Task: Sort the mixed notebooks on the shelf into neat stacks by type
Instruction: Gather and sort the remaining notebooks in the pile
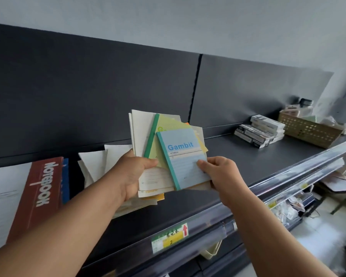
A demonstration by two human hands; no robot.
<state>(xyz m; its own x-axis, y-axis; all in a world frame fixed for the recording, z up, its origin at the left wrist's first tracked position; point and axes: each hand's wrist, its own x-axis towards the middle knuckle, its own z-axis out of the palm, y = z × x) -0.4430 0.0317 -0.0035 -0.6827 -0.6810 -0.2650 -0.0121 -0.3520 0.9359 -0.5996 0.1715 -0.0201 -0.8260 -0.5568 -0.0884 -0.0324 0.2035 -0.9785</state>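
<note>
My left hand [133, 173] grips a fanned bundle of thin notebooks [146, 132] held above the dark shelf [238, 156]. On top of the bundle lies a blue "Gambit" notebook [180, 154], and my right hand [221, 174] pinches its lower right corner. A green notebook [166, 126] with a green spine sits just behind it, with cream and yellow ones further back. More pale notebooks [94, 168] lie on the shelf behind my left wrist. A red "NOTEBOOK" book [38, 194] rests at the left.
Black and white boxes [260, 130] are stacked at the right of the shelf, next to a tan perforated basket [308, 130]. A clear price rail [288, 176] with a yellow label [170, 238] runs along the shelf's front edge. Lower shelves hold packaged goods.
</note>
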